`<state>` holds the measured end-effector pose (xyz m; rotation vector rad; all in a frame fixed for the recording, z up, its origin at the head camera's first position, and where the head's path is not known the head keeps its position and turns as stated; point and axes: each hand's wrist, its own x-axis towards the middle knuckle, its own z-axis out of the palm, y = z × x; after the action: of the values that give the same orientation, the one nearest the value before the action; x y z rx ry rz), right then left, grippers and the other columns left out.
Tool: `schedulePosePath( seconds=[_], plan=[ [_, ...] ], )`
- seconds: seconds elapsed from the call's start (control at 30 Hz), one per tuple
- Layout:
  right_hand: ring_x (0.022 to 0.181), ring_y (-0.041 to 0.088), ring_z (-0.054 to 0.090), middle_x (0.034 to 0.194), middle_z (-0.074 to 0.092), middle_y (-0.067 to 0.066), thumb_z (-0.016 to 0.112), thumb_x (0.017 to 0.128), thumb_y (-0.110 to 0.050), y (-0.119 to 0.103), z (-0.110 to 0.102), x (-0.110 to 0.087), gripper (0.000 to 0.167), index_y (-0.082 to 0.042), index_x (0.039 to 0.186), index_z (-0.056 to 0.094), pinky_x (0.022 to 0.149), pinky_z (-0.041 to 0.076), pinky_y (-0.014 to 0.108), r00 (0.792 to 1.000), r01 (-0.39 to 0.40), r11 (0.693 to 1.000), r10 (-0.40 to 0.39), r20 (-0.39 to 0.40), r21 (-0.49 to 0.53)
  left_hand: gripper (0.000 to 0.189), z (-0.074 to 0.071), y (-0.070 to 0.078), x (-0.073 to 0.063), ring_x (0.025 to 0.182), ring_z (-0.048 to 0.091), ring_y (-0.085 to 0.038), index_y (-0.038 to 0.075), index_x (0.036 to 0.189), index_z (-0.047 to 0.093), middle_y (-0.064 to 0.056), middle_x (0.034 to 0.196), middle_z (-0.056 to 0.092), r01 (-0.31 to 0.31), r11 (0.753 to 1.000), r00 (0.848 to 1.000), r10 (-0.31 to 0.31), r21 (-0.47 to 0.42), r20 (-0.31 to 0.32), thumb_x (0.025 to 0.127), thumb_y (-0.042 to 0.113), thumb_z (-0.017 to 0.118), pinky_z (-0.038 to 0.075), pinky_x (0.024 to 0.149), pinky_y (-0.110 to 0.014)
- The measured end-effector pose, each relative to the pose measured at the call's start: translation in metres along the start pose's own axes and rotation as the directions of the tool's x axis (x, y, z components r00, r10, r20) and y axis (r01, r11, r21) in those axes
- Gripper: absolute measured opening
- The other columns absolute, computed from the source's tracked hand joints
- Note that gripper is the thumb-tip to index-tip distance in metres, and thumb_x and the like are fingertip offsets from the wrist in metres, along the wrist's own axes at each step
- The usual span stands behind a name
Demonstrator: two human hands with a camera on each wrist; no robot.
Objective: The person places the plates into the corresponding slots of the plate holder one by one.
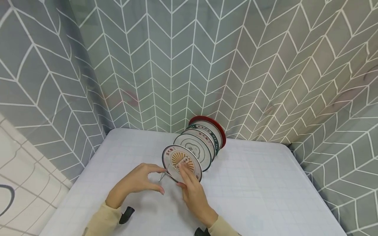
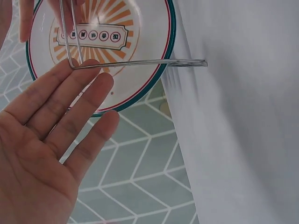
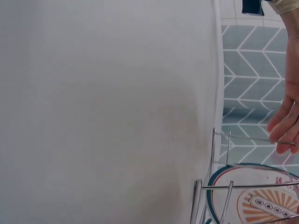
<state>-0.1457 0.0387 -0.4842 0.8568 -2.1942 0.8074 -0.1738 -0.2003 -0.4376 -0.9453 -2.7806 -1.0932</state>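
Observation:
A row of round plates leans back in a wire dish rack point(image 2: 140, 63), whose thin metal bars show at the front. Foremost is a white plate point(image 1: 172, 157) with a dark rim and an orange sunburst. My left hand point(image 1: 138, 180) is at the rack's left end, thumb and fingers spread apart. In the left wrist view, its extended fingertips reach the wire corner. My right hand point(image 1: 195, 196) lies over the lower part of the front plate, fingers extended against its sunburst face and thumb near the lower rim.
Behind the front plate stand a white plate point(image 1: 183, 141) with a line pattern, more plates including a green-banded one point(image 1: 217, 141), and a red-rimmed one point(image 1: 223, 132) at the back. The white-covered table point(image 1: 254, 183) ends at a grey patterned curtain point(image 1: 183, 65).

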Motion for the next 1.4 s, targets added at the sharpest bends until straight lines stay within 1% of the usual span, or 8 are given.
schedulePosePath(
  seconds=[0.3, 0.53, 0.73, 0.9, 1.0, 1.1, 1.23, 1.4],
  plan=[
    [0.127, 0.031, 0.055, 0.139, 0.054, 0.018, 0.079, 0.074, 0.002, 0.015, -0.021, -0.011, 0.076, 0.002, 0.142, 0.047, 0.114, 0.033, 0.019, 0.999, 0.03, 0.999, -0.031, -0.018, -0.024, 0.079, 0.014, 0.011, 0.005, 0.111, 0.066, -0.014, 0.008, 0.122, 0.069, 0.002, 0.119, 0.071, -0.075, 0.997, 0.997, 0.075, 0.004, 0.023, 0.063, 0.06, 0.081, 0.054, 0.096, -0.039],
    [0.125, 0.034, 0.057, 0.139, 0.056, 0.018, 0.078, 0.074, -0.004, 0.026, -0.036, -0.016, 0.072, 0.001, 0.14, 0.05, 0.116, 0.032, 0.021, 0.998, 0.054, 0.997, -0.056, -0.029, -0.062, 0.08, 0.026, 0.019, 0.008, 0.112, 0.065, -0.014, 0.008, 0.123, 0.069, 0.002, 0.12, 0.07, -0.132, 0.991, 0.991, 0.132, 0.002, 0.022, 0.063, 0.061, 0.08, 0.054, 0.096, -0.036],
    [0.13, 0.039, 0.051, 0.138, 0.057, 0.018, 0.072, 0.083, -0.017, 0.037, -0.047, -0.021, 0.057, 0.002, 0.135, 0.056, 0.118, 0.03, 0.027, 0.991, 0.092, 0.988, -0.103, -0.08, -0.126, 0.081, 0.039, 0.025, 0.01, 0.111, 0.065, -0.012, 0.008, 0.126, 0.066, 0.001, 0.122, 0.069, -0.164, 0.986, 0.986, 0.165, -0.017, 0.034, 0.064, 0.058, 0.081, 0.055, 0.095, -0.034],
    [0.138, 0.039, 0.042, 0.143, 0.052, 0.02, 0.058, 0.095, -0.033, 0.045, -0.055, -0.025, 0.049, -0.002, 0.133, 0.059, 0.122, 0.026, 0.033, 0.984, 0.104, 0.977, -0.129, -0.125, -0.187, 0.082, 0.047, 0.031, 0.011, 0.112, 0.065, -0.014, 0.009, 0.127, 0.065, 0.001, 0.123, 0.069, -0.2, 0.98, 0.979, 0.2, -0.019, 0.023, 0.064, 0.057, 0.082, 0.055, 0.096, -0.035],
    [0.141, 0.039, 0.038, 0.146, 0.048, 0.019, 0.051, 0.097, -0.038, 0.048, -0.06, -0.029, 0.05, -0.004, 0.133, 0.059, 0.124, 0.021, 0.038, 0.985, 0.086, 0.97, -0.118, -0.13, -0.228, 0.083, 0.052, 0.034, 0.011, 0.114, 0.064, -0.015, 0.01, 0.129, 0.064, 0.001, 0.125, 0.068, -0.214, 0.977, 0.977, 0.214, -0.015, 0.021, 0.064, 0.06, 0.081, 0.054, 0.097, -0.037],
    [0.142, 0.04, 0.035, 0.148, 0.045, 0.021, 0.05, 0.097, -0.042, 0.052, -0.064, -0.033, 0.054, -0.004, 0.134, 0.058, 0.125, 0.017, 0.039, 0.986, 0.057, 0.968, -0.093, -0.139, -0.246, 0.086, 0.057, 0.037, 0.012, 0.115, 0.063, -0.016, 0.011, 0.131, 0.063, 0.002, 0.127, 0.067, -0.232, 0.973, 0.972, 0.232, -0.007, 0.017, 0.064, 0.063, 0.078, 0.054, 0.098, -0.037],
    [0.147, 0.038, 0.027, 0.151, 0.038, 0.025, 0.049, 0.095, -0.049, 0.057, -0.067, -0.037, 0.066, 0.0, 0.14, 0.05, 0.126, 0.013, 0.038, 0.985, -0.003, 0.975, -0.035, -0.167, -0.223, 0.086, 0.061, 0.039, 0.012, 0.115, 0.063, -0.016, 0.01, 0.132, 0.062, 0.001, 0.126, 0.067, -0.263, 0.965, 0.965, 0.263, 0.002, 0.003, 0.065, 0.062, 0.079, 0.054, 0.098, -0.037],
    [0.15, 0.036, 0.019, 0.156, 0.029, 0.025, 0.053, 0.089, -0.057, 0.065, -0.071, -0.042, 0.088, 0.007, 0.146, 0.036, 0.126, 0.008, 0.033, 0.982, -0.109, 0.984, 0.084, -0.169, -0.139, 0.087, 0.064, 0.042, 0.013, 0.115, 0.063, -0.017, 0.01, 0.132, 0.062, 0.001, 0.126, 0.066, -0.263, 0.965, 0.965, 0.263, 0.015, -0.005, 0.064, 0.062, 0.079, 0.054, 0.098, -0.038]
  ],
)
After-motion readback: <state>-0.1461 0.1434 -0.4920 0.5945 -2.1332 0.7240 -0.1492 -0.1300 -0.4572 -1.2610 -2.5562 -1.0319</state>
